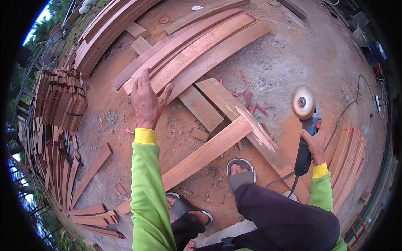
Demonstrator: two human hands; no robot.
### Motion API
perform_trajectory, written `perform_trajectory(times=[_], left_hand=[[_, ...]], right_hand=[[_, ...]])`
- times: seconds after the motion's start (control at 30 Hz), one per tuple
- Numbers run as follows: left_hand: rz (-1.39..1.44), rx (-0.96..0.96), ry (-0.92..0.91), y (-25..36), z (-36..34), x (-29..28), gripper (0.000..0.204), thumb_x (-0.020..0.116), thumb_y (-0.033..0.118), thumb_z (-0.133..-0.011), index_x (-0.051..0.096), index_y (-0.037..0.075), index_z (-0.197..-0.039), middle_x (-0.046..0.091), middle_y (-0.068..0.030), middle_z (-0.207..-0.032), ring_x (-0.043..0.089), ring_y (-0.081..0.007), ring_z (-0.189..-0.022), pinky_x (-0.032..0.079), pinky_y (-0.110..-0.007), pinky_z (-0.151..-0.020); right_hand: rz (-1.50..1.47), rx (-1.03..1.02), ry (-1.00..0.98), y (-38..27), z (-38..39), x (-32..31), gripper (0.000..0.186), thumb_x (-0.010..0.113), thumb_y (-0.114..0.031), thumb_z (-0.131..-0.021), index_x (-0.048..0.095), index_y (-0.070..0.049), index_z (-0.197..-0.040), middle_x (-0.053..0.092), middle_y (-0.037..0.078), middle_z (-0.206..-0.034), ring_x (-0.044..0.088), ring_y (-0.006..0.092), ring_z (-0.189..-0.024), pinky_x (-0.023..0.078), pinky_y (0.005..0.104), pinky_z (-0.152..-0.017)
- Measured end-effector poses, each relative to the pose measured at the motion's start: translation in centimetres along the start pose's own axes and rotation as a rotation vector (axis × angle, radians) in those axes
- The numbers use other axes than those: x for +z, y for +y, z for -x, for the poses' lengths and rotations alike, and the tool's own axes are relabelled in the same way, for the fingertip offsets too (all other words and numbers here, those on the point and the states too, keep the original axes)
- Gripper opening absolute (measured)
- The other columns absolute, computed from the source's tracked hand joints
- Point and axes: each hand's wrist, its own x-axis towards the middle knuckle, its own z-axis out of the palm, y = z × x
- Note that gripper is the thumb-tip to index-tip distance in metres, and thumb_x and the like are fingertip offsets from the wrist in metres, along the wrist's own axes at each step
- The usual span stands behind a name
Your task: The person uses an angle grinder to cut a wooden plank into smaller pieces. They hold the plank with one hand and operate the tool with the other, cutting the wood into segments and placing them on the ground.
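The right hand (314,144) wraps a closed grip around a grinder (307,125), its disc above a plank (247,125) on the ground. The left hand (146,102), fingers spread and empty, reaches over stacked boards (197,50).

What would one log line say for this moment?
left hand: on planks | right hand: holds grinder | foot: on board

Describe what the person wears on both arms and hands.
Both arms are covered by long, bright lime-green sleeves, each ending in a yellow cuff at the wrist. The left hand and right hand are bare: no gloves, rings or watch show. The sleeve fabric looks smooth and plain, with no visible markings.
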Motion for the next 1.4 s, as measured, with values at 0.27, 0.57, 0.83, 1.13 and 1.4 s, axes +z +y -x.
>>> perform_trajectory(times=[0.27,0.57,0.83,1.13,1.4], left_hand=[[0.215,-0.012,-0.79,3.1,22.5,-4.8,0.091,0.083,0.051,-0.075,0.044,-0.003,-0.139,0.057,-0.0227,-0.122,0.056,-0.0382,-0.112,0.045,-0.047,-0.098],[0.084,-0.175,-0.818,0.4,29.1,-3.2,0.09,0.089,0.026,-0.059,0.045,-0.001,-0.133,0.056,-0.0205,-0.114,0.055,-0.0385,-0.109,0.042,-0.046,-0.095],[0.193,-0.138,-0.484,9.3,19.8,1.7,0.099,0.09,0.032,-0.061,0.041,-0.002,-0.141,0.056,-0.0196,-0.118,0.054,-0.0362,-0.113,0.041,-0.046,-0.099],[0.079,-0.199,-0.507,2.6,27.7,0.8,0.076,0.082,0.018,-0.056,0.05,0.0,-0.123,0.054,-0.0176,-0.103,0.052,-0.0383,-0.1,0.042,-0.047,-0.089],[0.226,-0.156,-0.458,7.6,22.8,3.6,0.069,0.08,0.013,-0.056,0.053,0.0,-0.118,0.055,-0.0178,-0.1,0.054,-0.0385,-0.097,0.043,-0.046,-0.085]], right_hand=[[0.021,-0.024,-0.014,0.4,0.4,1.2,0.038,0.079,-0.016,-0.074,0.064,0.002,-0.104,0.066,0.005,-0.086,0.061,0.0146,-0.073,0.051,0.0307,-0.068],[0.024,-0.026,-0.004,0.9,-0.2,0.5,0.04,0.079,-0.019,-0.074,0.064,0.003,-0.104,0.066,0.006,-0.087,0.061,0.0143,-0.074,0.051,0.0311,-0.068],[0.086,-0.062,0.026,-0.1,0.1,0.7,0.037,0.079,-0.022,-0.073,0.066,0.003,-0.097,0.067,0.006,-0.082,0.062,0.0153,-0.07,0.051,0.0315,-0.066],[0.122,-0.037,-0.01,0.0,0.1,0.4,0.034,0.079,-0.022,-0.073,0.067,0.002,-0.094,0.067,0.005,-0.077,0.062,0.0143,-0.067,0.052,0.0313,-0.065],[0.172,-0.033,-0.032,0.3,0.1,0.2,0.036,0.08,-0.021,-0.073,0.067,0.003,-0.097,0.068,0.007,-0.08,0.064,0.0153,-0.069,0.053,0.0317,-0.066]])
